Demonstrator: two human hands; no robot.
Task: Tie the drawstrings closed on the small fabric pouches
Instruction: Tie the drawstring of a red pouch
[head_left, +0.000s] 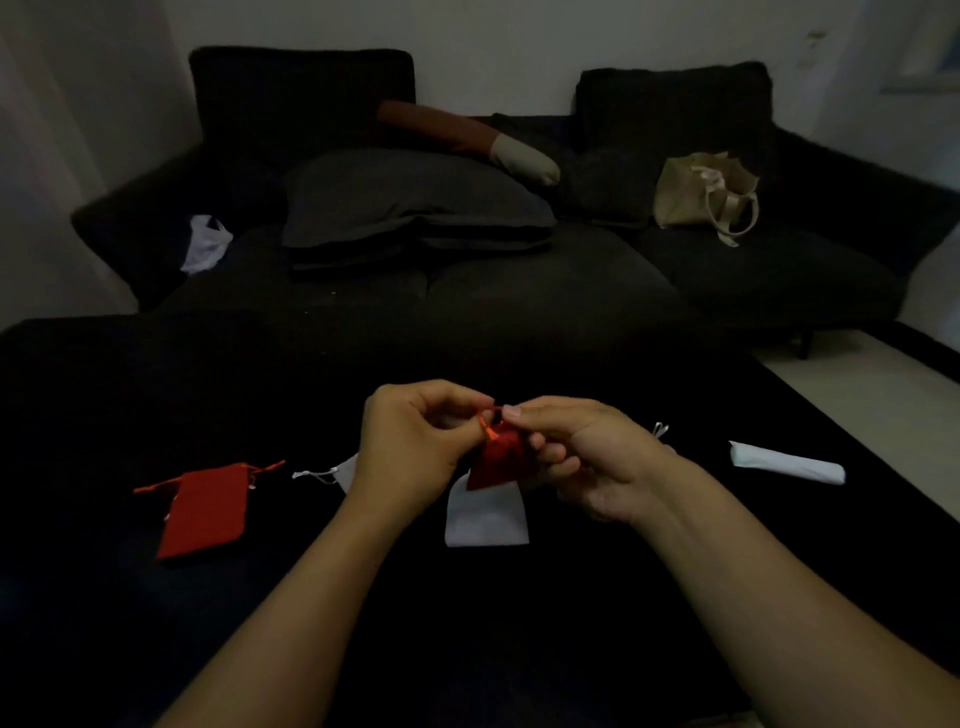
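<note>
A small red pouch (496, 462) hangs between my hands above the black surface, its neck gathered. My left hand (410, 447) pinches the orange drawstring (485, 423) at the pouch's top. My right hand (576, 457) pinches the same neck from the other side, fingertips nearly touching the left ones. Directly beneath lies a flat white pouch (485, 514). A second red pouch (205, 509) lies flat at the left with its orange strings spread out. Another white pouch (340, 473) peeks out behind my left hand, and white strings (660, 431) show behind my right wrist.
A rolled white piece of fabric (787, 462) lies at the right on the black cover (156, 415). Behind it stands a dark sofa (519, 291) with grey cushions, a beige tote bag (701, 192) and a white plastic bag (208, 244). Pale floor shows at the far right.
</note>
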